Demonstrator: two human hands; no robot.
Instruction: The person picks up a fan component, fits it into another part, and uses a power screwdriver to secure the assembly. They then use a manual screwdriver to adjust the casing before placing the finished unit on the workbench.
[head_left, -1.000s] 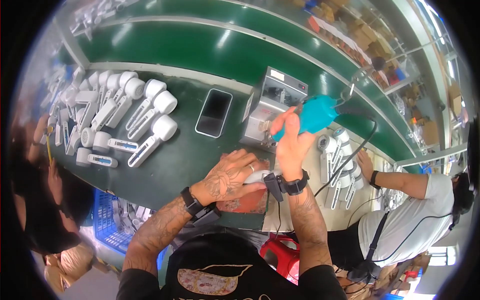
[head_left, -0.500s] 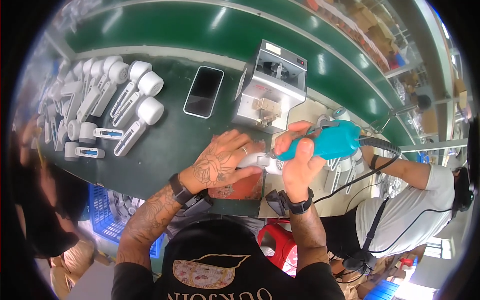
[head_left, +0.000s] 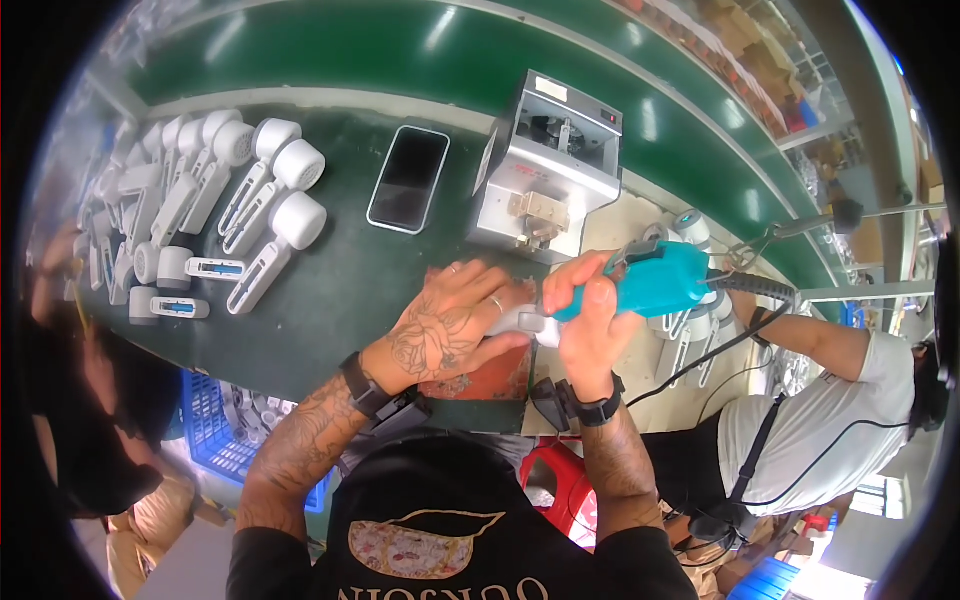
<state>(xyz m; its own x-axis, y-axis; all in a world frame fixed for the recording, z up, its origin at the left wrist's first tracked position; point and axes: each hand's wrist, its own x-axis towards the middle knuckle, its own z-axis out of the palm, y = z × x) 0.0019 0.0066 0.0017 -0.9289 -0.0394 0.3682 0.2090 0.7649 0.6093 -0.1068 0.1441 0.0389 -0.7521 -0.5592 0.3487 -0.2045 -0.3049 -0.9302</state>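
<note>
My right hand is wrapped round a teal electric screwdriver with a thick black cord. Its tip end meets a white handheld unit, which looks like a small fan or dryer with a handle and round head. Closed over that unit, my left hand steadies it above a reddish pad on the bench. My fingers hide most of the handle, and the screwdriver's bit is hidden.
Several similar white units lie at left on the green bench. A phone and a grey metal machine stand beyond my hands. More units lie at right near a co-worker. Below is a blue basket.
The screwdriver and my right hand have shifted slightly left, tilting a little. My left hand keeps hold of the white unit, and its fingers have moved only slightly.
</note>
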